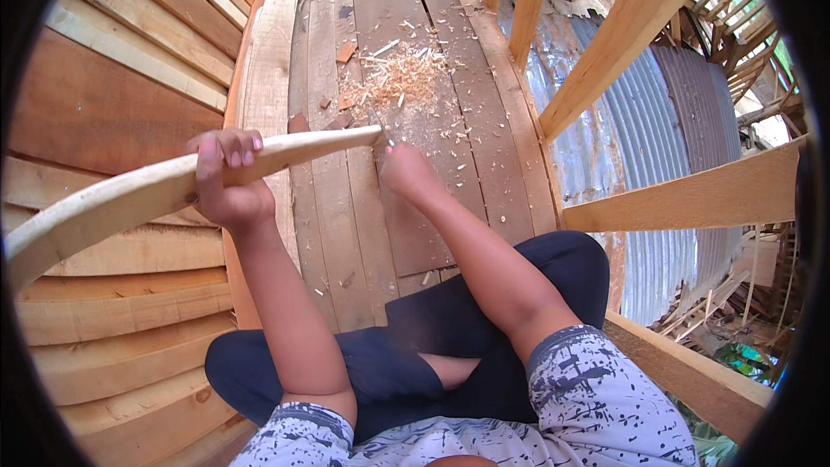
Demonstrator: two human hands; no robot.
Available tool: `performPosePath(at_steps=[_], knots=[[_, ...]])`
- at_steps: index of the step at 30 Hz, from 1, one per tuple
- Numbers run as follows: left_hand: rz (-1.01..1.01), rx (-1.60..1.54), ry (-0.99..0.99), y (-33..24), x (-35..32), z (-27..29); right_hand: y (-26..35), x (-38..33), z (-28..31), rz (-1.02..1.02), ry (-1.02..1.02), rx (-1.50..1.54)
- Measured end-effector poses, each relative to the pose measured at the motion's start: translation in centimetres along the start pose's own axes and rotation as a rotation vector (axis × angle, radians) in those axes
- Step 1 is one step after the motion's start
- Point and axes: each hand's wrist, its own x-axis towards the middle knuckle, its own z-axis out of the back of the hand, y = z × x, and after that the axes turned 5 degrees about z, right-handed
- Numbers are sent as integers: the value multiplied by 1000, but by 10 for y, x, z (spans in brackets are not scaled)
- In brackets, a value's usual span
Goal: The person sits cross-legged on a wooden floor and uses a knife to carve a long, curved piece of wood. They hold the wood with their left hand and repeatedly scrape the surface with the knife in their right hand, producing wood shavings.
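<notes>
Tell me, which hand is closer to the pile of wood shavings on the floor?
The right hand. It sits just below the wood shavings, holding a small blade. The left hand grips the curved wooden piece farther left.

Pale curved wooden stick point(156, 192), tapered tip over floorboards point(432, 121)

Daylit plank floor point(432, 147) strewn with shavings point(398, 78), plank wall point(130, 60) left, corrugated metal sheeting point(666, 138) right.
</notes>
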Motion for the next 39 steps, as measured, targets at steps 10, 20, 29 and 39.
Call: performPosePath(at_steps=[10,20,29,39], knots=[[-12,-46,-88,1,-1,0,0,6,-5,194,-50,-69],[4,-31,-127,-4,-5,7,47,-16,10,254,-38,66],[27,-46,-103,1,-3,-3,10,-2,-8,105,-120,69],[9,-36,-168,-3,-3,0,28,4,9,63,-47,51]])
